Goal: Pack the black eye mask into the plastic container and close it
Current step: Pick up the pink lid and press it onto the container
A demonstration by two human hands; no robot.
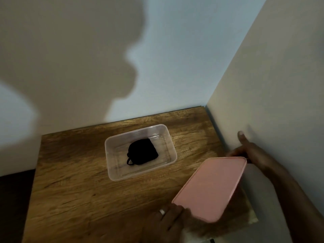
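Bench: I am looking down at a wooden bench with a strong brown grain, pushed into a room corner so that its far edge is meeting one wall and its right edge is running along the other.
Walls: the far wall is reading pale and bluish, and the right wall is reading cream; a large soft shadow of a person is falling across the far wall.
Floor side: a dark strip is showing past the bench's left edge, too dim for me to tell what it is.
Plastic container: it is sitting open and lidless near the middle of the bench, closer to the far edge, its clear walls letting the wood show through.
Black eye mask: it is lying folded inside the plastic container, on its floor, with a small strap loop poking out toward the near left.
Pink lid: it is being held tilted above the bench's near right corner, well apart from the plastic container.
Left hand: it is gripping the lid's near end, with a pale ring showing on one finger.
Right hand: it is gripping the lid's far corner beside the right wall, thumb sticking up.
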